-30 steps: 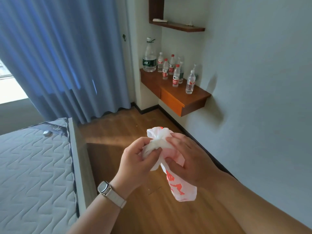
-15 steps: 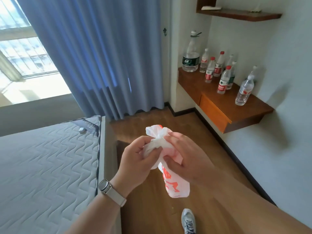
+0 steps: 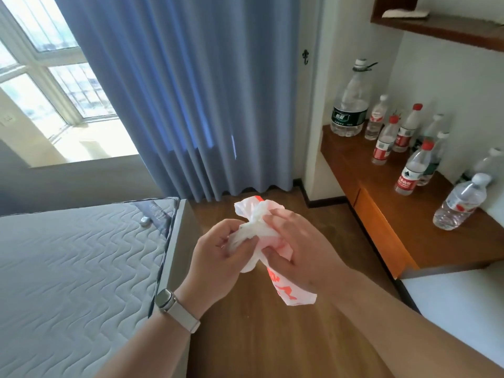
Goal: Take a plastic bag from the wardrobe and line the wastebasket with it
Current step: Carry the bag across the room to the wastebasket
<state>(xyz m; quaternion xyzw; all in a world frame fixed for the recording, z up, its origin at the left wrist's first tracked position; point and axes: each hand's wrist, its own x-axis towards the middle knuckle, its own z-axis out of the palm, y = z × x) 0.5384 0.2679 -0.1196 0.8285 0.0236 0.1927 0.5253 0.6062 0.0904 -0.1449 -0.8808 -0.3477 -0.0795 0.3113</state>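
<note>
A crumpled white plastic bag with red print (image 3: 286,289) hangs in front of me above the wooden floor. My left hand (image 3: 218,257), with a watch on its wrist, pinches the bunched upper part from the left. My right hand (image 3: 297,246) grips the same bunch from the right, fingers curled into the plastic. The bag's top sticks up between my hands and its printed tail dangles below my right palm. No wastebasket and no wardrobe are in view.
A bare quilted mattress (image 3: 68,268) on its bed frame fills the left. A wooden wall desk (image 3: 409,222) on the right carries several water bottles (image 3: 349,105). A blue curtain (image 3: 191,91) hangs ahead beside a bright window (image 3: 54,91). A wall shelf (image 3: 436,25) is at top right.
The view has swung left, so the window and more of the mattress now show. Both hands keep the same grip on the bag in front of me.
</note>
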